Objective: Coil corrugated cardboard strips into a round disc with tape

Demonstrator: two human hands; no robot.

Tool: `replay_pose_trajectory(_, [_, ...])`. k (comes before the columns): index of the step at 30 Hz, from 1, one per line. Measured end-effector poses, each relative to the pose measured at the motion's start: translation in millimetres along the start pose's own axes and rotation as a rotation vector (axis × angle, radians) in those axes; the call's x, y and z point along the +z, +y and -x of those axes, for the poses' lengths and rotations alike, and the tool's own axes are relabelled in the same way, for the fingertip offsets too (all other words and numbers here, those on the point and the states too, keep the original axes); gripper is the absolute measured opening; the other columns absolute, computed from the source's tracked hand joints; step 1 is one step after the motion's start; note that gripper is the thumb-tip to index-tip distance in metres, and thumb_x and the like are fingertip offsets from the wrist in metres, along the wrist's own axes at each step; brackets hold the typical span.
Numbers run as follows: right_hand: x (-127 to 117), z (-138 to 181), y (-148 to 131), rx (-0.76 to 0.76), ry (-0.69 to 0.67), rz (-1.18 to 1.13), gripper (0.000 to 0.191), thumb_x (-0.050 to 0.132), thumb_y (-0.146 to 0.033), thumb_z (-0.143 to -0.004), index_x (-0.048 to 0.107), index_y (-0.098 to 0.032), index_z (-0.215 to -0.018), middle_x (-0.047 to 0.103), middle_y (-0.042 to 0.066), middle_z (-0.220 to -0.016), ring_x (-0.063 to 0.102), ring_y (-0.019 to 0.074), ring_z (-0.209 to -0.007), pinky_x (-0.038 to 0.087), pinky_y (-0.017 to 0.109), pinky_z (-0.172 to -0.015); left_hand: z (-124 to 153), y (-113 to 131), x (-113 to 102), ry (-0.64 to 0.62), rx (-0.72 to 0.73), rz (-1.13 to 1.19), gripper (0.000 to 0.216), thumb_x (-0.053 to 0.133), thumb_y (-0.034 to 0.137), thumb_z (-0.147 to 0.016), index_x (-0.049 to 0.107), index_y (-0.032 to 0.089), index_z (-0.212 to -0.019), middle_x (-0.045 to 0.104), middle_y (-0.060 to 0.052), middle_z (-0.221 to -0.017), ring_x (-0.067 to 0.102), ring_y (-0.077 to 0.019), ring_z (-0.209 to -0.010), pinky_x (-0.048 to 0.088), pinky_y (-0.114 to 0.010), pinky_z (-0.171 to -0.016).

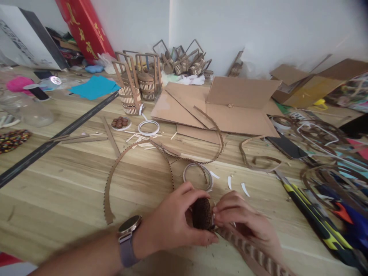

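At the front of the table my left hand (178, 218), a watch on its wrist, has its thumb and fingers wrapped round a dark brown coil of corrugated cardboard (201, 214). To the right of the coil, my right hand (244, 216) pinches the strip close against it. A ribbed brown cardboard strip (255, 251) trails from there toward the lower right. Just beyond the coil lies a roll of double-sided tape (198, 176). Another long curled strip of corrugated cardboard (119, 168) loops across the table behind my left hand.
Small slatted baskets (129, 100) stand by the wall. Flat cardboard (241, 115) lies mid-table. Thin wooden sticks (146, 143), a second tape roll (148, 127) and a dish of brown balls (120, 122) are nearby. A utility knife (313, 214) and strip coils lie right.
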State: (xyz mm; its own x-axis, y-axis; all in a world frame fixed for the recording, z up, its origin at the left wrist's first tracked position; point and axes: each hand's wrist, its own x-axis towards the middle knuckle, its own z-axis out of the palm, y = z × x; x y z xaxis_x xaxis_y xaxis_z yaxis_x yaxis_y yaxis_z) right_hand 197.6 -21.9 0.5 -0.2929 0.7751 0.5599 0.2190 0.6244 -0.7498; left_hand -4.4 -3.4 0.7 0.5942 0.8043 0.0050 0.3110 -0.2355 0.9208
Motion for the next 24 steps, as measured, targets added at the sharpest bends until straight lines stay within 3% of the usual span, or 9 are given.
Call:
replay_pose_trajectory(8, [4.8,10.5,3.7,0.134,0.082,0.023,0.004,0.078,-0.028,-0.079,0.077,-0.030,-0.082,0.061,0.006,-0.082,0.061,0.0196,-0.079,0.054,0.029,-0.067,0.3,2.3,-1.0,-0.040,0.050,-0.081,0.064,0.088,0.035,-0.064,0.060,0.020,-0.119,0.056,-0.004,-0.106,0.060,-0.0225,-0.092,0.051,-0.032,-0.081])
replay_pose_trajectory(15, [10.0,17.9,5.7,0.349,0.060,-0.207,0.006,0.077,-0.030,-0.079,0.073,-0.030,-0.084,0.057,0.005,-0.096,0.058,0.0204,-0.096,0.053,0.030,-0.080,0.7,4.0,-2.7,-0.062,0.090,-0.187,0.063,0.087,0.030,-0.065,0.058,0.023,-0.121,0.055,-0.003,-0.104,0.059,-0.0216,-0.092,0.051,-0.032,-0.082])
replay_pose_trajectory(19, [10.6,19.5,7.1,0.367,0.040,-0.239,0.009,0.076,-0.026,-0.080,0.072,-0.030,-0.086,0.055,0.005,-0.099,0.057,0.0207,-0.100,0.053,0.029,-0.082,1.7,1.7,-2.5,-0.051,0.115,-0.234,0.059,0.084,0.030,-0.070,0.058,0.023,-0.121,0.055,-0.004,-0.107,0.060,-0.0216,-0.093,0.051,-0.033,-0.085])
replay_pose_trajectory(21, [10.2,20.3,7.4,0.369,0.026,-0.243,0.013,0.076,-0.025,-0.080,0.071,-0.031,-0.091,0.055,0.005,-0.100,0.057,0.0206,-0.100,0.052,0.028,-0.080,2.6,0.2,-2.0,-0.059,0.134,-0.262,0.060,0.083,0.031,-0.072,0.056,0.023,-0.124,0.055,-0.005,-0.108,0.060,-0.0223,-0.094,0.052,-0.034,-0.086])
replay_pose_trajectory(24, [10.8,21.5,6.3,0.446,0.014,-0.340,0.036,0.076,-0.027,-0.080,0.063,-0.037,-0.113,0.056,0.003,-0.095,0.059,0.0173,-0.088,0.052,0.024,-0.070,3.9,-1.8,-1.0,-0.092,0.177,-0.336,0.061,0.080,0.032,-0.076,0.052,0.022,-0.130,0.056,-0.008,-0.111,0.060,-0.0246,-0.095,0.052,-0.038,-0.086])
